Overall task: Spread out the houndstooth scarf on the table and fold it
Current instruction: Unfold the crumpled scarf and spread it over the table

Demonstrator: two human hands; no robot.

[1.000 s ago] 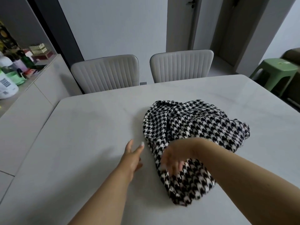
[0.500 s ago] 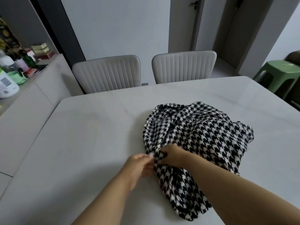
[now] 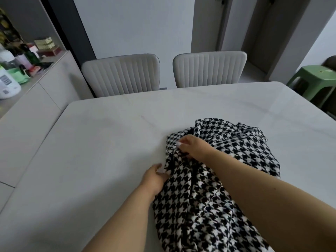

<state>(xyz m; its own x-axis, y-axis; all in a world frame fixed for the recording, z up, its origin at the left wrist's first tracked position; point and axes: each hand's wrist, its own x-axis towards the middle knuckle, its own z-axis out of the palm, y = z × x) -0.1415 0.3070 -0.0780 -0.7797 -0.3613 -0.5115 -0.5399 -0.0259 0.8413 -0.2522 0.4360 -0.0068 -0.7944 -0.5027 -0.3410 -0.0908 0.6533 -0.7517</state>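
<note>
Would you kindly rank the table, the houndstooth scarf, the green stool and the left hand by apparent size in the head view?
1. table
2. scarf
3. green stool, farther from the camera and partly cut off, so its rank is unsure
4. left hand

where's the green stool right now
In the head view the green stool stands at the far right, on the floor beyond the table's far right corner, right of the two chairs.

Two bare forearms are showing in the lower half of the frame, with no sleeves, watch or rings. The left hand (image 3: 154,179) and right hand (image 3: 195,147) are wearing pale polished nails.
</note>
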